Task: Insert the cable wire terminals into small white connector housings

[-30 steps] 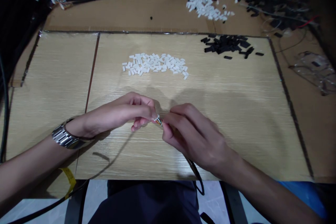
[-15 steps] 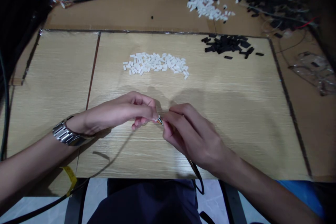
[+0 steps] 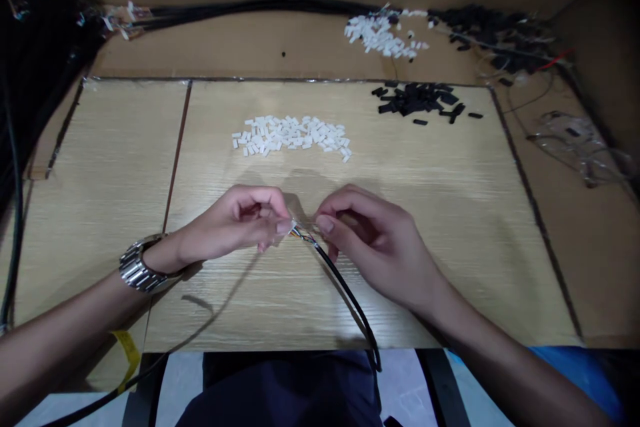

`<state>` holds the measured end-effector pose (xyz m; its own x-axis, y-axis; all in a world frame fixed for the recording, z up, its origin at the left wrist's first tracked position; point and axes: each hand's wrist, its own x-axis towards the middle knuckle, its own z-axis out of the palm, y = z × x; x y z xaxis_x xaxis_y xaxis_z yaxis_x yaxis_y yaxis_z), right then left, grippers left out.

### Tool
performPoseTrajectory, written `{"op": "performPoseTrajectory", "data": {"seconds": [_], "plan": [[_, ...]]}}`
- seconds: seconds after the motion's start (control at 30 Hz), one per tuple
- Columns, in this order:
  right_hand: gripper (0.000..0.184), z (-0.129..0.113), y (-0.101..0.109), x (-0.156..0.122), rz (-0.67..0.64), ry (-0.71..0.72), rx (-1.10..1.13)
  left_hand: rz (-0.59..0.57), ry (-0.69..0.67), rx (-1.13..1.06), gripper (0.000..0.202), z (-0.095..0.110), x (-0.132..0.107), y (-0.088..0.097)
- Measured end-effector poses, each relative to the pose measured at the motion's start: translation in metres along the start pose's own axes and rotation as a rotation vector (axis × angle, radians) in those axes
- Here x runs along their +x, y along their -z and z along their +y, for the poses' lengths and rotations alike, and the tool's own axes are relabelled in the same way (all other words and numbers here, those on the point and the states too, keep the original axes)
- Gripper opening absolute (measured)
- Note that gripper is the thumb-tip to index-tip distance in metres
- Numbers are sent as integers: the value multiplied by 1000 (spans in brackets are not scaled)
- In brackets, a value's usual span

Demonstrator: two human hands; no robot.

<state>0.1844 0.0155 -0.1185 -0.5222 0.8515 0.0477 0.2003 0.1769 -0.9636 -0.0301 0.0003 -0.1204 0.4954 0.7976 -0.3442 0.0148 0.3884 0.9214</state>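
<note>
Between the thumb and forefinger of my left hand (image 3: 255, 223) is a small white connector (image 3: 293, 223), partly hidden by the fingertips. Several thin coloured wires (image 3: 303, 235) run from it into the stripped end of a black cable (image 3: 350, 290), which curves down over the table's front edge. My right hand (image 3: 373, 237) is closed in a pinch just right of the connector. A thin pale wire (image 3: 309, 219) appears to lead into its fingertips. The black cable passes below that hand, out of its pinch.
White connector housings (image 3: 293, 135) lie spread on the table (image 3: 240, 307), with black pieces (image 3: 417, 100) behind to the right. More white housings (image 3: 380, 35) sit on the cardboard ledge. Black cables (image 3: 45, 73) are bundled at the left. A yellow tag (image 3: 127, 355) hangs on a cable in front.
My right hand has let go of the cable end and moved slightly right, now pinching at a thin wire. The black cable has come into view. My left hand still holds the connector.
</note>
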Motion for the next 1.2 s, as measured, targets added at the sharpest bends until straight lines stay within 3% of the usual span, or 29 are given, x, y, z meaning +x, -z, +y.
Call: {"op": "performPoseTrajectory", "data": {"seconds": [0.1,0.23,0.63,0.77,1.0,1.1,1.2], "plan": [[16,-1,3,5,-137,-223,300,12,-48,27,17,-7,-1,0],[24,1,1,5,-241,-395,512,27,-82,89,18,-12,-1,0],[20,3,-7,6,-264,-447,703,15,-89,91,17,-14,-1,0],[21,6,-11,4,-217,-437,732,14,-76,61,17,-14,0,-1],[18,4,-12,0,-157,-359,526,16,-65,4,16,-13,-2,-2],[12,4,-15,-4,-42,-196,296,20,-56,-9,16,-10,-2,-4],[15,6,-17,-8,63,76,30,21,-32,-38,18,-7,0,-6]]}}
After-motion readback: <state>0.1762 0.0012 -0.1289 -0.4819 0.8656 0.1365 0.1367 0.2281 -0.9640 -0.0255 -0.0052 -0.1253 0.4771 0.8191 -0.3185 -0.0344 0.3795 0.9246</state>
